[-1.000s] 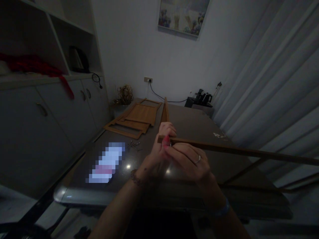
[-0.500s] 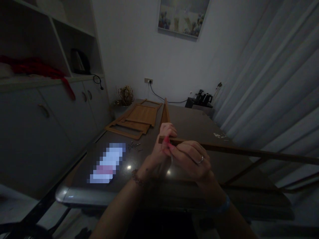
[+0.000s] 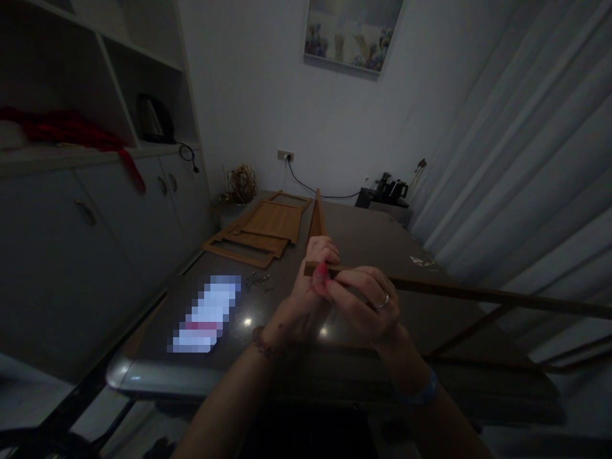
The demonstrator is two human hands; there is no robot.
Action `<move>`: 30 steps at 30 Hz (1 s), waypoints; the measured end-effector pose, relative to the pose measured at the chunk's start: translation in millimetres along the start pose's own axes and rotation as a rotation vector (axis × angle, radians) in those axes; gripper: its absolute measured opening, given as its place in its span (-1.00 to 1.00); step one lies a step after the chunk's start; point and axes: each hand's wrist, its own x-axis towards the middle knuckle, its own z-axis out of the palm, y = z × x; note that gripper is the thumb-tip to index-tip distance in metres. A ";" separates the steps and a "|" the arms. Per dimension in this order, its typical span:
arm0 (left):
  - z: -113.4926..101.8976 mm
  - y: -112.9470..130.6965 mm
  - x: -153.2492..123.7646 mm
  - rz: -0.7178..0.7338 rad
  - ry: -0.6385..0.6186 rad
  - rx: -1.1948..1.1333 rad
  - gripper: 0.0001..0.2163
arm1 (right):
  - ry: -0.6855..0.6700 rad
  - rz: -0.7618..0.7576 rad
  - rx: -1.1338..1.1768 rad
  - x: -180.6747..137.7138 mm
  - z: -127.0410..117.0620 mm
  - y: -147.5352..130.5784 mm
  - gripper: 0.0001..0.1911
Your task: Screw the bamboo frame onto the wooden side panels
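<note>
My left hand (image 3: pixel 306 284) is closed around the end of a dark wooden frame (image 3: pixel 449 289), at the corner where a wooden panel (image 3: pixel 316 220) standing on edge runs away from me. A red glow lies on its thumb. Just right of that thumb, my right hand (image 3: pixel 366 303), with a ring on one finger, pinches at the same corner. Whatever is between its fingertips is too small and dark to name. The frame's long rail stretches right, with crosspieces below it.
Flat wooden panels and frames (image 3: pixel 272 220) lie stacked at the table's (image 3: pixel 368 236) far left. Several screws (image 3: pixel 258 279) are scattered near a blurred-out bright phone-like screen (image 3: pixel 205 315). Small white scraps (image 3: pixel 421 261) lie at the right. Cabinets (image 3: pixel 115 217) stand left, a curtain (image 3: pixel 526 159) right.
My right hand has shifted and turned slightly at the corner, its fingers curling a little differently. My left hand and the wooden frame stay almost where they were.
</note>
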 end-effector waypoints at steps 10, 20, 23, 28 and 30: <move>-2.2 -5.4 -1.6 0.006 -0.016 0.014 -0.54 | -0.154 -0.121 0.057 -1.3 -12.8 1.1 -0.75; -0.9 -2.0 -0.6 0.003 -0.014 0.018 -0.53 | -0.300 -0.260 0.036 9.7 -31.4 9.3 -0.71; -0.9 -1.7 -0.7 -0.006 -0.008 0.058 -0.52 | -0.263 -0.282 0.029 10.0 -28.5 11.9 -0.74; -2.0 -5.3 -1.5 0.016 -0.038 0.086 -0.48 | -0.152 -0.292 -0.021 6.4 -21.8 14.9 -0.85; -2.3 -5.8 -1.5 0.016 -0.038 0.084 -0.48 | -0.117 -0.273 -0.056 4.6 -17.8 14.7 -0.88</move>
